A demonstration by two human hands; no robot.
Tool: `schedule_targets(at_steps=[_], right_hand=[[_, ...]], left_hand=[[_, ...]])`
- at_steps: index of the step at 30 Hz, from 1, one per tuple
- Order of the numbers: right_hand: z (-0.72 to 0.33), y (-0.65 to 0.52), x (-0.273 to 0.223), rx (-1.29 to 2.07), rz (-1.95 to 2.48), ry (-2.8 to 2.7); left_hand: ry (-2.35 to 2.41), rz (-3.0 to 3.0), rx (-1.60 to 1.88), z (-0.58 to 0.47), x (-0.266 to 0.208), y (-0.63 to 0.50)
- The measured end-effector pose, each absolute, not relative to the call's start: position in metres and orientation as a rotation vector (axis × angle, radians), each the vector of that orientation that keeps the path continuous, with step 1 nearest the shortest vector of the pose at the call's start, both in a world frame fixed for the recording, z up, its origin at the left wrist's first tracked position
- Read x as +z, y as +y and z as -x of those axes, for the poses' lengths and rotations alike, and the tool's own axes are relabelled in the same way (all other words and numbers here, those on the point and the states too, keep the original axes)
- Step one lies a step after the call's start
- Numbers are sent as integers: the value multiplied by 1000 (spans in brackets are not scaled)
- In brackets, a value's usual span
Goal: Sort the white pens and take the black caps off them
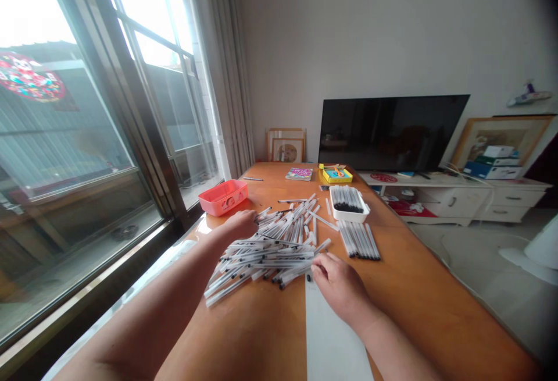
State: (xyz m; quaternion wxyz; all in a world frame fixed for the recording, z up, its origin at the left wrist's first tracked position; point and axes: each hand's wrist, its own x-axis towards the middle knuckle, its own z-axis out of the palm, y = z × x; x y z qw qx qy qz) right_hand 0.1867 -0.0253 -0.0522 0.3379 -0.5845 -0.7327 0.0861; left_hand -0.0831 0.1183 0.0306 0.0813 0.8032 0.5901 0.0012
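A large loose pile of clear pen barrels with black ends (270, 253) spreads over the wooden table (244, 323). My left hand (241, 225) reaches to the pile's far left side, its fingers closed at a pen there; the fingertips are partly hidden. At the near right edge of the pile is my right hand (336, 276), fingers curled together, with a small dark tip showing above them; what it holds is mostly hidden. Below that hand runs a pale strip (329, 334), with a small black cap (309, 278) near its top.
A white box of pens (351, 216) stands right of the pile, with a row of pens (360, 241) in front. At left is a pink basket (224, 198). Farther back lie a magazine (299, 174), a yellow box (337, 175) and a single pen (253, 179).
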Motion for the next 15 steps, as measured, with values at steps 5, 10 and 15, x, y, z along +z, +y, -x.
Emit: schedule_targets(at_steps=[5, 10, 15], right_hand=[[-188, -24, -56, 197, 1479, -1911], [-191, -23, -58, 204, 1448, -1935], [-193, -21, -63, 170, 1430, -1954]], left_hand=[[1773, -2522, 76, 58, 23, 78], [1733, -2683, 215, 37, 9, 34], [1772, -2694, 345, 26, -5, -2]])
